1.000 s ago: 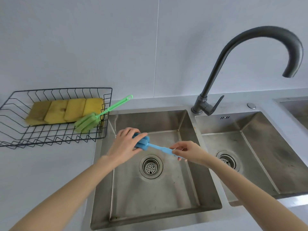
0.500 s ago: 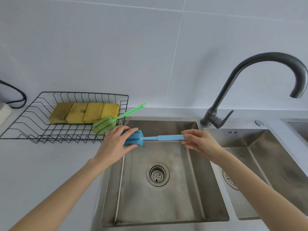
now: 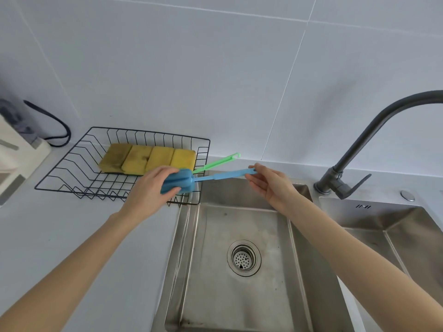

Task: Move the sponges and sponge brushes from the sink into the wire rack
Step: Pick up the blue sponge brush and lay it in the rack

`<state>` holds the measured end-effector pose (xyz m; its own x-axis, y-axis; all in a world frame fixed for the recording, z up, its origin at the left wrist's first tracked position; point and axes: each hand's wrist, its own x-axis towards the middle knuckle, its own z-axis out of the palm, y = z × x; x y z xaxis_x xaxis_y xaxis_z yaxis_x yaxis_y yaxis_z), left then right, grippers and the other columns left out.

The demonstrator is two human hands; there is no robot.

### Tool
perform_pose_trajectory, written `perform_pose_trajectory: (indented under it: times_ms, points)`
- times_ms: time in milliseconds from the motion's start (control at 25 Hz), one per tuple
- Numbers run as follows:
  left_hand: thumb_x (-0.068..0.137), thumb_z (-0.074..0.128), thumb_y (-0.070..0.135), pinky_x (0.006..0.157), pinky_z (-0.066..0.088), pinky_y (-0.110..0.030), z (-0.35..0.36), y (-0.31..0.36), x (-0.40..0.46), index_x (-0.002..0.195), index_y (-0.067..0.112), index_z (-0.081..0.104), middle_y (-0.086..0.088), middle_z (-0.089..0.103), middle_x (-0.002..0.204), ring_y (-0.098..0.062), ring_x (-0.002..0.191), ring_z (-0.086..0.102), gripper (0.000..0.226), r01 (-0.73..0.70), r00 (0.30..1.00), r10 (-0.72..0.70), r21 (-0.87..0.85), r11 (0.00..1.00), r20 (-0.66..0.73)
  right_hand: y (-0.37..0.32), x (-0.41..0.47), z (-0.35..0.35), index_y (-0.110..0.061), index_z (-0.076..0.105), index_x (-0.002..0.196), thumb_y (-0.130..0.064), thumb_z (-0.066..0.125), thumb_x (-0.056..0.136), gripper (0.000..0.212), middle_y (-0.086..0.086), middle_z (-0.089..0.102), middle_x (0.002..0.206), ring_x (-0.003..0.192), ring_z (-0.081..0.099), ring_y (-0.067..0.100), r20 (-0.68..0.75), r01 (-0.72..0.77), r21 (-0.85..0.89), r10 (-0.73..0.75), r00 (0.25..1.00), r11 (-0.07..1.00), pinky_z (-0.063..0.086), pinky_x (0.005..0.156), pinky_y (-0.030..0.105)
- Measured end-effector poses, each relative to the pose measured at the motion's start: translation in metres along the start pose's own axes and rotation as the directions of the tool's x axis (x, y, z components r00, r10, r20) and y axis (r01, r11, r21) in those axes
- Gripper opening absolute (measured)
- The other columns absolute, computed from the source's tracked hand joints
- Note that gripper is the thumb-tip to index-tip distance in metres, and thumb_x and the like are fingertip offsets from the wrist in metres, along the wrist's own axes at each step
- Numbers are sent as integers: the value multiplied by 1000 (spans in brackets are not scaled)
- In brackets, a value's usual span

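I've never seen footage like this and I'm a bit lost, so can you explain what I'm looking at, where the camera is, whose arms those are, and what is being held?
There is no machine here. The camera sits on a person's head and looks forward and down, so the two bare arms are that person's own. The left hand grips the foam head of a blue sponge brush with a long plastic handle, and the right hand pinches the handle's far end. They hold it over the near right corner of a black wire rack on the white counter. Four yellow sponges lie side by side in the rack, and a green sponge brush pokes out over its edge. Below is a steel sink basin with nothing in it, beside a dark curved tap.
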<state>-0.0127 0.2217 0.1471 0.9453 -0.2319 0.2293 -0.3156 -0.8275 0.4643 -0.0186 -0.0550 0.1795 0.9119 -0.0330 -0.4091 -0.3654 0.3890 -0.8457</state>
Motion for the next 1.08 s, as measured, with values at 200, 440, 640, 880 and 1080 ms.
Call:
perform_pose_trajectory:
  times_ms: [200, 440, 640, 880, 1080]
  points:
    - [80, 63, 25, 92, 40, -38, 1, -26, 11, 121, 15, 53, -8, 54, 119, -26, 110, 46, 44, 98, 994, -100, 41, 994, 53, 7, 25, 24, -10, 65, 80, -17, 54, 91, 17, 6, 68, 81, 54, 69, 3, -37, -71, -68, 69, 997, 995, 56, 51, 14]
    - [82, 61, 28, 87, 41, -36, 9, -39, 20, 123, 16, 51, -7, 53, 119, -25, 108, 48, 44, 145, 980, -153, 66, 987, 126, 16, 40, 33, -13, 63, 78, -18, 51, 92, 19, 4, 67, 79, 52, 68, 2, -84, -94, -149, 82, 993, 984, 55, 51, 13]
    - [82, 60, 28, 83, 45, -38, 16, -40, 26, 122, 17, 51, -7, 56, 118, -24, 104, 53, 42, 198, 948, -217, 102, 975, 231, 23, 42, 32, -12, 63, 84, -18, 53, 92, 14, 3, 68, 79, 55, 68, 0, -81, -91, -255, 72, 994, 963, 56, 54, 12]
    - [78, 65, 25, 79, 42, -34, 21, -47, 39, 114, 16, 57, -9, 61, 114, -24, 102, 56, 38, 222, 916, -237, 82, 972, 323, 30, 50, 32, -10, 63, 91, -16, 56, 90, 9, 1, 67, 75, 52, 66, -2, -89, -52, -390, 18, 996, 919, 56, 56, 11]
    - [76, 68, 27, 78, 43, -34, 27, -53, 47, 107, 19, 60, -5, 65, 112, -24, 100, 58, 33, 227, 891, -249, 104, 968, 380, 35, 55, 34, -10, 64, 89, -13, 59, 88, 6, 0, 67, 73, 49, 66, -3, -65, 3, -493, -40, 997, 870, 54, 54, 8]
